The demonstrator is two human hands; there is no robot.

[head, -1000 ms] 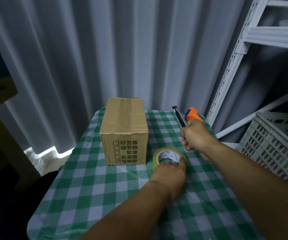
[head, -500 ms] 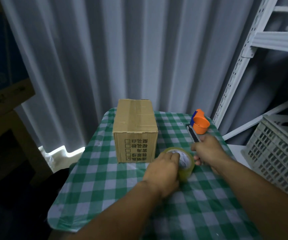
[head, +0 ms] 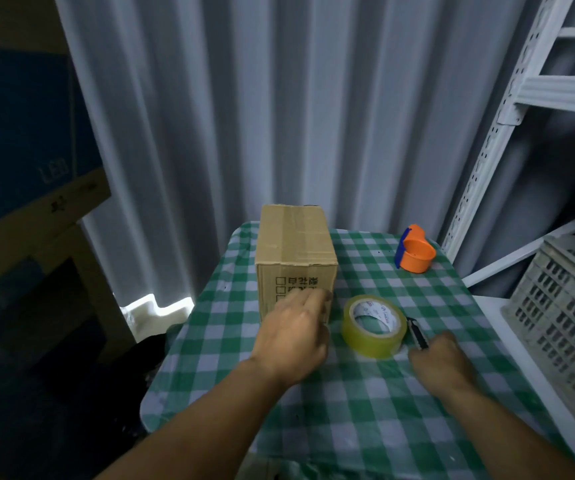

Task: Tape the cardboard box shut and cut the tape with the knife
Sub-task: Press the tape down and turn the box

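A closed brown cardboard box with printed characters stands at the table's far left. My left hand is right in front of its near face, holding nothing, fingertips at the cardboard. Just to the right, a roll of clear yellowish tape lies flat on the cloth, free of both hands. Beside the roll lies a black knife, its front end showing. My right hand closes over the knife's handle, low on the table.
The small table wears a green-and-white checked cloth. An orange and blue tape dispenser sits at the far right corner. A grey plastic crate and white shelf upright stand to the right, curtain behind, large boxes left.
My left hand let go of the tape roll and moved left to the box. My right hand came down beside the roll with the knife. The orange dispenser now rests on the table.
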